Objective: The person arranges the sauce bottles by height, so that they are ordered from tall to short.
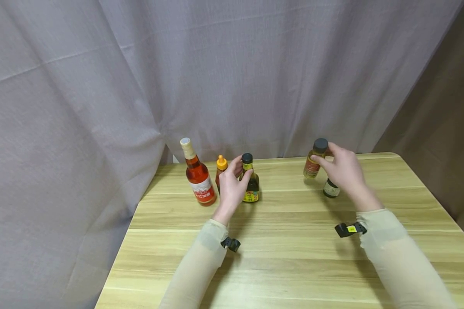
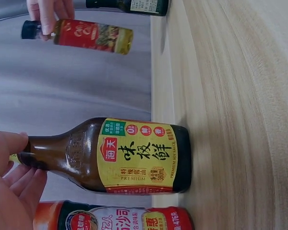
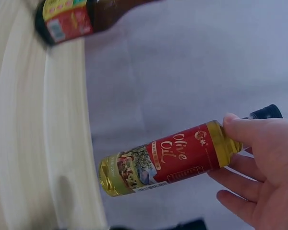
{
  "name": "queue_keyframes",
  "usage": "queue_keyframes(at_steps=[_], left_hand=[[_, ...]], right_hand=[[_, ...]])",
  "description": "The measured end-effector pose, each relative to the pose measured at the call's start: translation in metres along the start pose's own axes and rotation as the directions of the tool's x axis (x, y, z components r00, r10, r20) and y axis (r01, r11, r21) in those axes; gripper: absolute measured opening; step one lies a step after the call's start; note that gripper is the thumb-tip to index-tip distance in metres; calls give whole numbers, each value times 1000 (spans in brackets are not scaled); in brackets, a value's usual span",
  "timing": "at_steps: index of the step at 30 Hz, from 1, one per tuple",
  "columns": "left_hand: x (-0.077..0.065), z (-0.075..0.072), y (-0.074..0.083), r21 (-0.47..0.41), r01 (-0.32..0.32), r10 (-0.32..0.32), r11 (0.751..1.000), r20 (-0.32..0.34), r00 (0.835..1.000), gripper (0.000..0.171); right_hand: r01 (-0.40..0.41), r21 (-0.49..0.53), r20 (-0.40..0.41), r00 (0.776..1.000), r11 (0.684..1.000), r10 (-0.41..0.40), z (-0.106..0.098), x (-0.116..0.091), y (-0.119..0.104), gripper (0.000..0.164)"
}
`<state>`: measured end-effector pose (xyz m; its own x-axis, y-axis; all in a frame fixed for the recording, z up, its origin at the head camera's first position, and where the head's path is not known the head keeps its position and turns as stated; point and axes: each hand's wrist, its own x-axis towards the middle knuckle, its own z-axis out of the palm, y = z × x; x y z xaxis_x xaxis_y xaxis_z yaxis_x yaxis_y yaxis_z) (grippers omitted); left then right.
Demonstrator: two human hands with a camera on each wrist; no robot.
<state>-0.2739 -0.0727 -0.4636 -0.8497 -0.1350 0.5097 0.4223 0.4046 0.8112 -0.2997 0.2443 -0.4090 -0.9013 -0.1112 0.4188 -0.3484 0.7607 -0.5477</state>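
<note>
Thumb and fingers of the right hand (image 1: 346, 169) pinch the olive oil bottle (image 3: 170, 158) at its neck, below the dark cap, holding it tilted and clear of the wooden table (image 1: 278, 257), near a dark bottle with a pale label (image 1: 331, 189) that this hand partly hides. Well apart from it, the left hand (image 1: 232, 186) has thumb and fingers around the neck of the premium soy sauce bottle (image 2: 139, 155), which stands upright on the table. Just beside that stand an orange-capped squeeze bottle (image 1: 222, 164) and a tall bottle of red liquid (image 1: 201, 184).
</note>
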Motion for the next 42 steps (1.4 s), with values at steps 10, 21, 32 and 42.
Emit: queue_keyframes(at_steps=[10, 21, 32, 42], left_hand=[[0, 0, 1, -12, 3, -3, 1000, -2, 1000, 48], [-1, -1, 1, -6, 6, -6, 1000, 1, 1000, 47], [0, 0, -2, -3, 3, -3, 1000, 2, 1000, 47], [0, -1, -1, 1, 9, -9, 1000, 2, 1000, 47]], right_hand=[[-13, 173, 37, 999, 985, 7, 23, -15, -31, 34], [-34, 222, 118, 993, 975, 7, 51, -27, -42, 30], [-81, 268, 154, 987, 960, 40, 69, -37, -52, 37], [-91, 321, 142, 989, 943, 47, 85, -35, -56, 34]])
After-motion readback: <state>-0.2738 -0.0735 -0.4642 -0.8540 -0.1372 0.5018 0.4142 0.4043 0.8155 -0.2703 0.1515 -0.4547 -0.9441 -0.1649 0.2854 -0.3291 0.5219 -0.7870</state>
